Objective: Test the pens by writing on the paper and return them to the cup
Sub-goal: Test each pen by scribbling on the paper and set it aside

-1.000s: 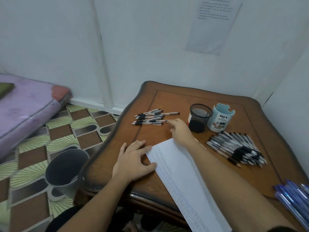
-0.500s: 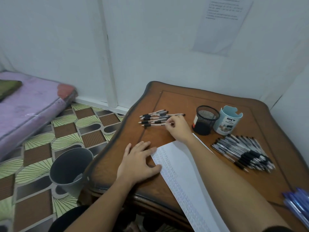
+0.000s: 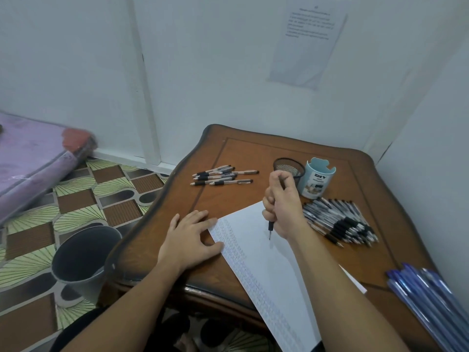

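My right hand (image 3: 284, 207) is closed around a black pen (image 3: 270, 228), held upright with its tip just above the white paper (image 3: 269, 270). The paper lies slanted on the wooden table (image 3: 253, 153), its left strip filled with rows of scribbles. My left hand (image 3: 190, 240) rests flat with spread fingers, pressing the paper's left edge. Several pens (image 3: 220, 176) lie in a small group at the far left of the table. A black mesh cup (image 3: 289, 168) stands behind my right hand, next to a light blue cup (image 3: 317, 181).
A large heap of black pens (image 3: 340, 222) lies to the right of my right hand. Blue pens (image 3: 426, 298) lie at the table's near right corner. A grey bin (image 3: 81, 257) stands on the patterned floor left of the table. A purple mattress (image 3: 33, 151) lies far left.
My right hand picked one pen from the small group at the far left and brought it back over the paper, tip down. My left hand stayed on the paper's edge.
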{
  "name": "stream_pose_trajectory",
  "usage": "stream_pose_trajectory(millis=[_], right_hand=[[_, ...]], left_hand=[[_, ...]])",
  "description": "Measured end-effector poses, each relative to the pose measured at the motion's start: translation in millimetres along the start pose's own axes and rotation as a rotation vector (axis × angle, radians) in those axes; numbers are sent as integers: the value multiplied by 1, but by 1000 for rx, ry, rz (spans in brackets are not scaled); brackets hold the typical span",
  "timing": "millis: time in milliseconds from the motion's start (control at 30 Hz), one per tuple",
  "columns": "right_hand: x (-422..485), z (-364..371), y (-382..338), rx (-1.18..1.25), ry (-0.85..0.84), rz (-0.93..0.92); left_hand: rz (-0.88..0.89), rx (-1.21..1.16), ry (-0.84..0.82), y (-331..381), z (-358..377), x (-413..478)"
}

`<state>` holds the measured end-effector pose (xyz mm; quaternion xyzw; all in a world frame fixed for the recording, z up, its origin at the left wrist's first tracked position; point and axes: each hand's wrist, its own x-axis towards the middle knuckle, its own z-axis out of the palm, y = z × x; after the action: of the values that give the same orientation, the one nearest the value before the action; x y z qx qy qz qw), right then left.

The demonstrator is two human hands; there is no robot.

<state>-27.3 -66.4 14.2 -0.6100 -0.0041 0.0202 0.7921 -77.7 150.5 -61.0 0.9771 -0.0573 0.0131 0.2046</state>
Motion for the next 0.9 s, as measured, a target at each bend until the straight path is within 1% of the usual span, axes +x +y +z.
stream_pose_trajectory(millis=[100,233,333,400,533,700,800,900], right_hand=[[-11,-10,3,31,-12,-39],[-26,-26,7,84,-39,47],[-38,-35,14,-81,4,135],[-47,-39,21,-132,-18,162],[-58,-42,36,-157,-96,126],[-66,-37,50,-202,-119,152],[-65,-35,51,-359,-142,122],[-64,-35,53,-478,-117,58]], left_hand=[[-2,-21,29,1,2,-1],[-3,-20,25,2,2,0],[-2,-16,18,1,1,-1],[-2,-14,12,0,2,-1],[0,-11,15,0,2,0],[0,-17,22,1,3,0],[4,-1,15,0,3,1],[2,2,10,-1,4,2]])
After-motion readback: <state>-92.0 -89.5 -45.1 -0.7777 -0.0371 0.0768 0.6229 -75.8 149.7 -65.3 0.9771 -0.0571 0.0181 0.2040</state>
